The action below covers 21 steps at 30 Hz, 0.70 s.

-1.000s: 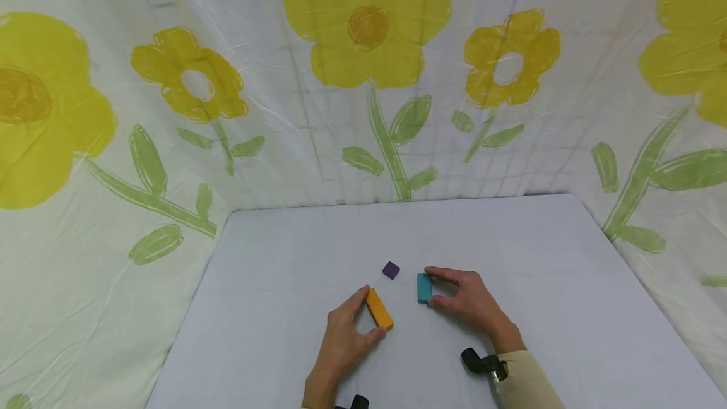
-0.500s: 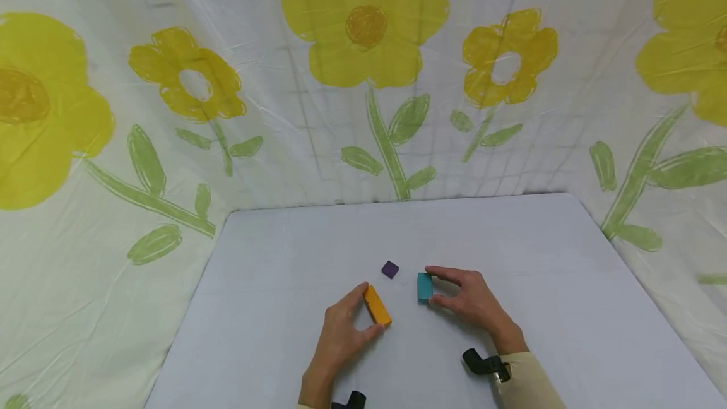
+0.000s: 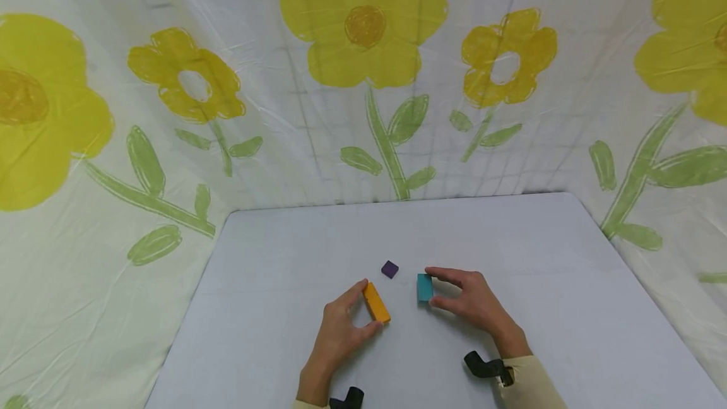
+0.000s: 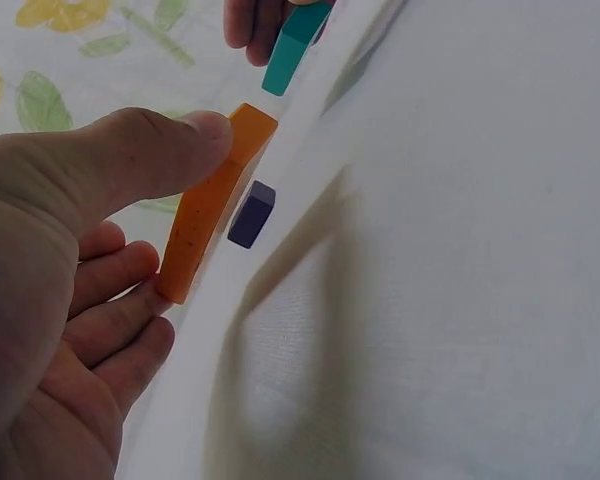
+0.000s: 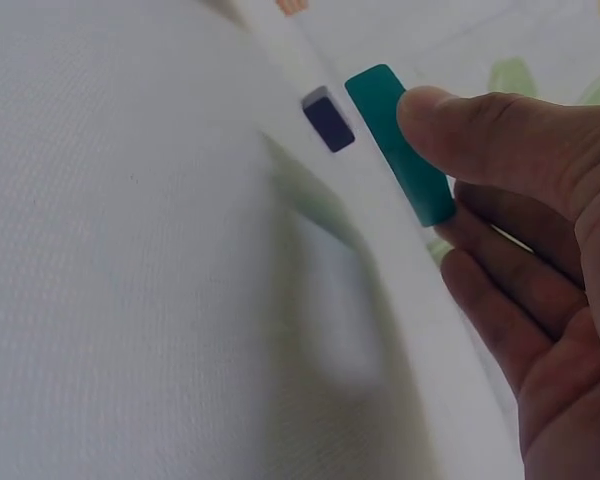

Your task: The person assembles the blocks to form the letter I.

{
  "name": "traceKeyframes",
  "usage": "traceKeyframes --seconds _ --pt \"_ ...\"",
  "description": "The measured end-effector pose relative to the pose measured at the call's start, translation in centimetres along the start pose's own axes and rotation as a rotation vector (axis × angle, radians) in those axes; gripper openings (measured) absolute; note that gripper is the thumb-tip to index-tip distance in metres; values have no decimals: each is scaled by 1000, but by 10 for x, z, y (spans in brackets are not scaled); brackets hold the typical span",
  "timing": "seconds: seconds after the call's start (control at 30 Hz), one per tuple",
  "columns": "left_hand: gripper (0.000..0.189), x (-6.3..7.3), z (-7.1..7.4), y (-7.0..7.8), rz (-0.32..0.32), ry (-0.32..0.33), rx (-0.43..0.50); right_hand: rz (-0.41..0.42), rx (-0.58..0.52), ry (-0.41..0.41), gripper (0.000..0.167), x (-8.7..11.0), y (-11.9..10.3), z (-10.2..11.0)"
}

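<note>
A pale counter (image 3: 272,270) with rounded far corners is set against a white cloth (image 3: 267,169), by which its far edge and both sides are surrounded. The cloth is printed with large yellow flowers (image 3: 365,26) and green leaves (image 3: 409,120), and faint creases and darker lines are seen across it. Of the hands, the left hand (image 3: 337,336) is seen pinching an orange block (image 3: 377,303) by its ends between thumb and fingers; the block is held at a slant, left of the counter's middle line. A teal block (image 3: 425,288) is gripped in the same way by the right hand (image 3: 474,302), farther right. In the wrist views, shadows are cast on the counter apart from both hands. Between the held blocks and slightly beyond them, a small purple block (image 3: 389,269) is left untouched on the counter. A black device (image 3: 485,366) is worn at the right wrist, by a beige sleeve (image 3: 531,384). Compared with one second ago, the orange block is carried slightly farther from the person and nearer the purple block, while the teal block's place is hardly changed.
</note>
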<state>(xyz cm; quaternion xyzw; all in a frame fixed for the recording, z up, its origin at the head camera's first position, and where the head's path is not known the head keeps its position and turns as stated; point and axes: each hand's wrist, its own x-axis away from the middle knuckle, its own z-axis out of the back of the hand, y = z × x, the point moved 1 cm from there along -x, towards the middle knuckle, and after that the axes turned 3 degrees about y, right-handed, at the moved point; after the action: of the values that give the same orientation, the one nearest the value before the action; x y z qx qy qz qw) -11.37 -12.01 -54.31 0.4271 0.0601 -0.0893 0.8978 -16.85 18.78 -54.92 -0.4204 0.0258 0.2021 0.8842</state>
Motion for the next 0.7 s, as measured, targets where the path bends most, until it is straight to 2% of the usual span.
traceKeyframes --seconds 0.4,0.7 --pt "83 -3 1 1 -40 -30 15 3 -3 12 60 8 -8 5" --pt "83 -8 3 4 -64 -52 18 56 -8 22 59 15 -19 7"
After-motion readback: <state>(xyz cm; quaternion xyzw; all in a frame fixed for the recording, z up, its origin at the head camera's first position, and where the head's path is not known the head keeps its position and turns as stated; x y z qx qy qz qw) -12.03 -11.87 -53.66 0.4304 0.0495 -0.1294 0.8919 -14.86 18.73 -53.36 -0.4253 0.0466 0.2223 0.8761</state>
